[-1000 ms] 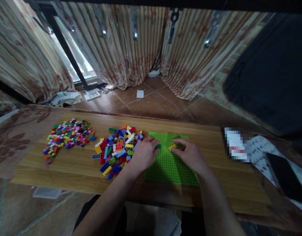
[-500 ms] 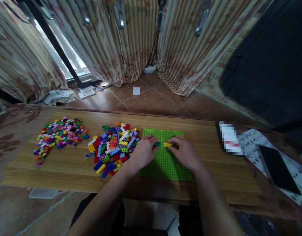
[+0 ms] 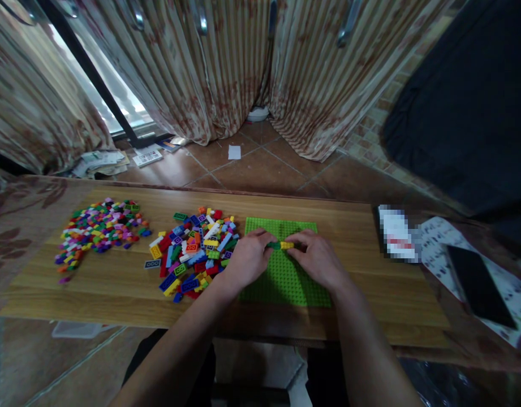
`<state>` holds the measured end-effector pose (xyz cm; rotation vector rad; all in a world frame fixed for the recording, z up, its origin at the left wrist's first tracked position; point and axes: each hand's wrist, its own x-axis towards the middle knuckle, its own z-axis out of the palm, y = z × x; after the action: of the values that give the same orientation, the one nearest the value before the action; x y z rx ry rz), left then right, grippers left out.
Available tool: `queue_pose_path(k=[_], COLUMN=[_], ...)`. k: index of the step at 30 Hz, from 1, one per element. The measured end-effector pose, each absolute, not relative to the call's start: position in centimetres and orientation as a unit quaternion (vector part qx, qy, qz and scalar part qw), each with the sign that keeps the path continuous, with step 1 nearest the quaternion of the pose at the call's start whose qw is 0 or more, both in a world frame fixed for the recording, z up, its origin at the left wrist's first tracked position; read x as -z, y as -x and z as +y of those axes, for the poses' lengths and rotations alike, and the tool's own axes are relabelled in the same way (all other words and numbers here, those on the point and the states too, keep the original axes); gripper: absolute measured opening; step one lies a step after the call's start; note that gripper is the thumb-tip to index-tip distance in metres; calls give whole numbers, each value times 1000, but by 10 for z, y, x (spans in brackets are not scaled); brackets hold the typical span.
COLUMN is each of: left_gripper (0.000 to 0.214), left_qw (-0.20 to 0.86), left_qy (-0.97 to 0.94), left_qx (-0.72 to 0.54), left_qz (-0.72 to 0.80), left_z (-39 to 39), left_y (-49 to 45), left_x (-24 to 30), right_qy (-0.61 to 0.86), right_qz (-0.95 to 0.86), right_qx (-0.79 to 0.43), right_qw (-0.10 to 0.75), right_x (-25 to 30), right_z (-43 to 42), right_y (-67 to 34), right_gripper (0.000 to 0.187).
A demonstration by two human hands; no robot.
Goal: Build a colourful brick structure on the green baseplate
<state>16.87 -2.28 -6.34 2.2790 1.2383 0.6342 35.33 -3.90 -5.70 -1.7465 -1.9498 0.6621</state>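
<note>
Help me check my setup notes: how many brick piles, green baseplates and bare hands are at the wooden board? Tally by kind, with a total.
Brick piles: 2 (left pile, right pile)
Green baseplate: 1
Bare hands: 2 (left hand, right hand)
Total: 5

Head-worn view, facing forward and down, near, above wooden tabletop (image 3: 357,240)

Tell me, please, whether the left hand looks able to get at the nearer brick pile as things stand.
Probably yes: the left hand is right beside the nearer brick pile, with nothing visible in between, though the green brick in its fingers might hinder picking up another.
</note>
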Motion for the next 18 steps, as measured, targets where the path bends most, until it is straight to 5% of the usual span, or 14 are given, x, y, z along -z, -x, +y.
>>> queue_pose_path(k=[18], left_gripper=[39], left_qw=[268], left_qy=[-812], left_qx=[-229], left_qz=[464], left_z=[-23], left_y=[-165], left_x=[61], right_qy=[621], right_qz=[-672], right_qx=[-304], right_qw=[265], right_x=[57], right_z=[-36], right_y=[-364], right_gripper=[21])
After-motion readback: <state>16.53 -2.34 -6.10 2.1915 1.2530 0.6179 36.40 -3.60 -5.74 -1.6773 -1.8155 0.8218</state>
